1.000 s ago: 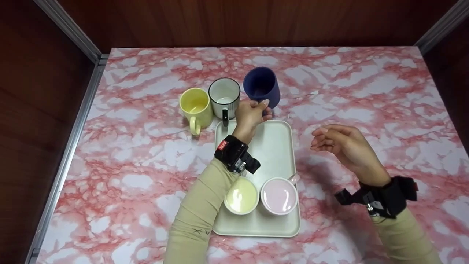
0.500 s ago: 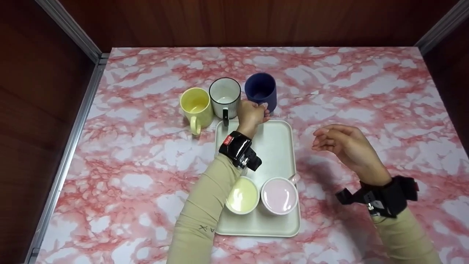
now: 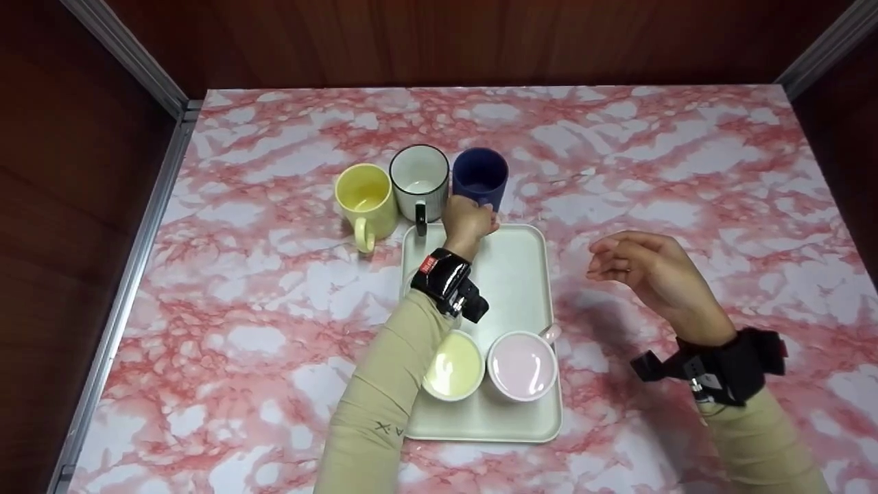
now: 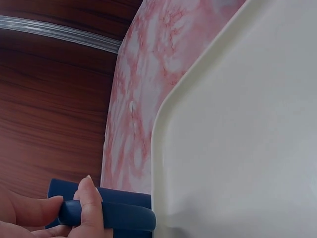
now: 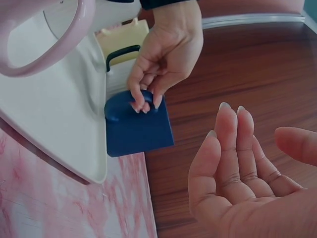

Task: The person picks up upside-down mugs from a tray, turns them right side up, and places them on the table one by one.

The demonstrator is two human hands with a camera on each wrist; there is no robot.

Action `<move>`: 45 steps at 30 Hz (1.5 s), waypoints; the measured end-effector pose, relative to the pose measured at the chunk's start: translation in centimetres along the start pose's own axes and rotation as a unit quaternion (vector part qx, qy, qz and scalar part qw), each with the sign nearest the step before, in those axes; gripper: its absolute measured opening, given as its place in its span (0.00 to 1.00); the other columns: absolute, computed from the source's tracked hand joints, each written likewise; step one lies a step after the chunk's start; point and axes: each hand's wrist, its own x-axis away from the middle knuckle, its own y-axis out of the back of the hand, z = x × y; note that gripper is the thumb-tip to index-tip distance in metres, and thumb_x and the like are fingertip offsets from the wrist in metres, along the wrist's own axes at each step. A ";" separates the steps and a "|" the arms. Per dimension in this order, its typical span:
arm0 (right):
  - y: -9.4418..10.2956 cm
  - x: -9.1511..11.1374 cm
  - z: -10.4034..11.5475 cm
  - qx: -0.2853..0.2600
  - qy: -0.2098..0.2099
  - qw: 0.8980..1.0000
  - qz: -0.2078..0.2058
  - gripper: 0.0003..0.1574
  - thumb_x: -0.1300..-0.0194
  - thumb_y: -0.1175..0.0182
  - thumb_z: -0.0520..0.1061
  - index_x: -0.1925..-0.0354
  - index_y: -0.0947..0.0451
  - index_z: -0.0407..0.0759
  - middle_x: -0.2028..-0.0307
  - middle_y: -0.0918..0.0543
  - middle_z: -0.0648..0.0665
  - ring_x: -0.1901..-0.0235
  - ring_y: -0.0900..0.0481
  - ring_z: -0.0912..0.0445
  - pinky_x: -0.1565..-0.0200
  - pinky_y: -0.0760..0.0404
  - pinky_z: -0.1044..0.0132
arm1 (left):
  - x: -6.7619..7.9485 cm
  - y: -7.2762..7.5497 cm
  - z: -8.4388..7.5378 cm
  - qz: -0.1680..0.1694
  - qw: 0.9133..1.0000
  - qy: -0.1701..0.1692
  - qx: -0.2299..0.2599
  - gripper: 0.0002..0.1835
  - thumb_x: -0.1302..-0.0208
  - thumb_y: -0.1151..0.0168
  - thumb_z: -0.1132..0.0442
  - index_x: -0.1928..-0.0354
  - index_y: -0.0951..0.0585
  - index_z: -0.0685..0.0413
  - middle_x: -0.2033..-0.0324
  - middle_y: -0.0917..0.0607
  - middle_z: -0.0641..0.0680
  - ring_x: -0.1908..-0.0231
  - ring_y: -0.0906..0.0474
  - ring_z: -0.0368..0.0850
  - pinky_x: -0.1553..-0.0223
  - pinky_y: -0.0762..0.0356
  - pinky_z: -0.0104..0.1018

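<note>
My left hand (image 3: 468, 223) grips the handle of a dark blue mug (image 3: 480, 173), fingers curled through it. In the left wrist view the mug's handle (image 4: 126, 216) lies between thumb and fingers, right by the tray's edge. The mug stands upright at the far end of the cream tray (image 3: 511, 274), beside a white mug (image 3: 420, 175) with a black rim and black handle. To the left of that is a yellow mug (image 3: 365, 195). Right of the tray, my right hand (image 3: 648, 274) hovers with relaxed, slightly bent fingers and holds nothing.
On the tray's near half stand a cup with a pale yellow top (image 3: 453, 367) and a cup with a pink top (image 3: 523, 367), whose pink handle (image 3: 551, 334) points right. Pink-and-white marbled table (image 3: 260, 309) surrounds the tray; dark wood panels (image 3: 439, 41) border it.
The left hand has drawn the blue mug toward the tray and slightly left, up close to the white mug. The right hand has hardly moved.
</note>
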 end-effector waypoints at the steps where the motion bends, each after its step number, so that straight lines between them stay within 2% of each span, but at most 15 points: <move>1: 0.0 0.0 0.0 0.001 0.000 1.000 -0.001 0.11 0.34 0.49 0.36 0.62 0.22 0.30 0.68 0.19 0.39 0.69 0.20 0.51 0.61 0.21 0.60 | 0.0 0.0 0.1 0.001 1.000 0.000 -0.001 0.07 0.43 0.48 0.76 0.73 0.21 0.73 0.73 0.17 0.64 0.76 0.19 0.47 0.80 0.24 0.26; 6: 0.1 0.0 0.0 0.007 0.000 1.000 0.004 0.12 0.33 0.49 0.36 0.61 0.22 0.29 0.68 0.19 0.40 0.69 0.20 0.51 0.60 0.21 0.60 | 0.0 0.0 0.2 0.004 1.000 0.005 0.009 0.14 0.45 0.49 0.77 0.86 0.29 0.61 0.81 0.21 0.58 0.76 0.20 0.49 0.77 0.22 0.29; 9: 0.2 0.0 0.0 0.008 0.000 1.000 0.009 0.12 0.33 0.50 0.36 0.61 0.23 0.28 0.68 0.19 0.39 0.68 0.20 0.51 0.60 0.22 0.60 | 0.1 0.0 0.1 0.008 0.999 0.021 0.043 0.16 0.45 0.49 0.77 0.87 0.33 0.57 0.85 0.26 0.54 0.78 0.22 0.48 0.74 0.21 0.33; 11: 0.3 0.0 0.0 0.005 0.000 1.000 0.011 0.12 0.33 0.50 0.36 0.60 0.23 0.27 0.68 0.19 0.39 0.68 0.20 0.50 0.59 0.22 0.59 | 0.1 0.0 -0.1 0.011 0.997 0.030 0.066 0.11 0.44 0.47 0.76 0.83 0.29 0.62 0.84 0.28 0.53 0.80 0.25 0.45 0.72 0.20 0.35; 13: 0.4 0.0 -0.1 0.005 -0.002 1.000 0.013 0.13 0.33 0.50 0.37 0.60 0.23 0.27 0.68 0.20 0.38 0.68 0.21 0.50 0.59 0.22 0.59 | 0.3 0.0 -0.2 0.017 0.995 0.038 0.086 0.05 0.42 0.45 0.73 0.74 0.25 0.68 0.82 0.27 0.53 0.81 0.28 0.42 0.69 0.20 0.37; 15: 0.4 -0.1 -0.1 0.003 -0.004 1.000 0.014 0.13 0.33 0.49 0.37 0.60 0.23 0.26 0.68 0.20 0.38 0.68 0.21 0.50 0.59 0.22 0.59 | 0.5 0.0 -0.3 0.029 0.994 0.040 0.095 0.07 0.40 0.44 0.70 0.64 0.24 0.70 0.79 0.27 0.53 0.80 0.30 0.40 0.65 0.20 0.40; 17: 0.4 -0.1 -0.2 0.006 -0.005 1.000 0.015 0.13 0.33 0.49 0.37 0.60 0.23 0.27 0.68 0.19 0.39 0.68 0.20 0.50 0.59 0.22 0.59 | 0.7 0.1 -0.4 0.039 0.994 0.038 0.090 0.11 0.39 0.43 0.68 0.57 0.25 0.68 0.76 0.28 0.51 0.77 0.31 0.40 0.62 0.21 0.42; 22: 0.5 -0.2 -0.3 0.006 -0.010 1.000 0.012 0.12 0.33 0.49 0.36 0.61 0.22 0.28 0.68 0.19 0.39 0.69 0.20 0.51 0.60 0.21 0.59 | 1.2 0.6 -0.6 0.072 0.994 0.035 0.077 0.14 0.39 0.42 0.64 0.53 0.25 0.64 0.65 0.26 0.52 0.66 0.30 0.43 0.59 0.25 0.50; 28: 0.6 -0.3 -0.5 0.002 -0.016 1.000 0.009 0.11 0.34 0.49 0.36 0.62 0.21 0.30 0.68 0.18 0.41 0.69 0.20 0.51 0.60 0.21 0.59 | 2.0 1.4 -0.9 0.124 0.989 0.033 0.071 0.19 0.37 0.44 0.63 0.48 0.28 0.67 0.51 0.26 0.59 0.52 0.31 0.49 0.51 0.32 0.56; 31: 0.7 -0.3 -0.6 0.008 -0.013 1.000 0.007 0.11 0.33 0.49 0.36 0.61 0.21 0.30 0.67 0.18 0.41 0.69 0.20 0.51 0.60 0.21 0.59 | 2.4 2.0 -1.1 0.143 0.988 0.024 0.060 0.18 0.37 0.44 0.62 0.49 0.28 0.67 0.54 0.26 0.56 0.53 0.31 0.48 0.51 0.33 0.57; 34: 0.9 -0.3 -0.7 0.022 -0.009 1.000 0.004 0.12 0.33 0.49 0.36 0.60 0.22 0.28 0.68 0.19 0.41 0.69 0.20 0.51 0.60 0.21 0.59 | 2.8 2.8 -1.2 0.165 0.985 0.018 0.042 0.15 0.36 0.44 0.60 0.56 0.27 0.66 0.63 0.28 0.54 0.60 0.32 0.45 0.52 0.32 0.55; 35: 0.9 -0.3 -0.8 0.027 -0.008 1.000 0.001 0.12 0.34 0.49 0.36 0.60 0.23 0.27 0.68 0.19 0.41 0.69 0.20 0.51 0.60 0.21 0.59 | 2.9 3.0 -1.3 0.171 0.984 0.017 0.040 0.15 0.36 0.44 0.60 0.54 0.27 0.65 0.62 0.28 0.54 0.60 0.33 0.45 0.52 0.33 0.55; 38: 1.1 -0.3 -1.0 0.053 -0.004 0.999 -0.005 0.14 0.34 0.48 0.36 0.58 0.25 0.24 0.70 0.19 0.40 0.69 0.20 0.51 0.60 0.21 0.59 | 3.2 3.8 -1.5 0.193 0.980 0.017 0.042 0.20 0.35 0.46 0.60 0.45 0.29 0.64 0.55 0.25 0.57 0.54 0.31 0.47 0.49 0.34 0.54; 41: 1.2 -0.4 -1.1 0.094 0.003 0.996 -0.011 0.16 0.35 0.46 0.37 0.56 0.27 0.22 0.71 0.19 0.40 0.69 0.21 0.51 0.61 0.21 0.60 | 3.6 4.8 -1.8 0.205 0.976 0.024 0.063 0.28 0.35 0.46 0.60 0.36 0.38 0.64 0.41 0.31 0.60 0.43 0.35 0.52 0.47 0.35 0.54; 45: 1.3 -0.5 -1.4 0.170 0.014 0.985 -0.012 0.19 0.35 0.46 0.40 0.54 0.29 0.23 0.70 0.20 0.41 0.67 0.21 0.51 0.60 0.22 0.62 | 4.2 6.3 -2.1 0.231 0.969 0.015 0.086 0.26 0.34 0.46 0.59 0.38 0.35 0.63 0.43 0.28 0.59 0.42 0.35 0.56 0.47 0.33 0.49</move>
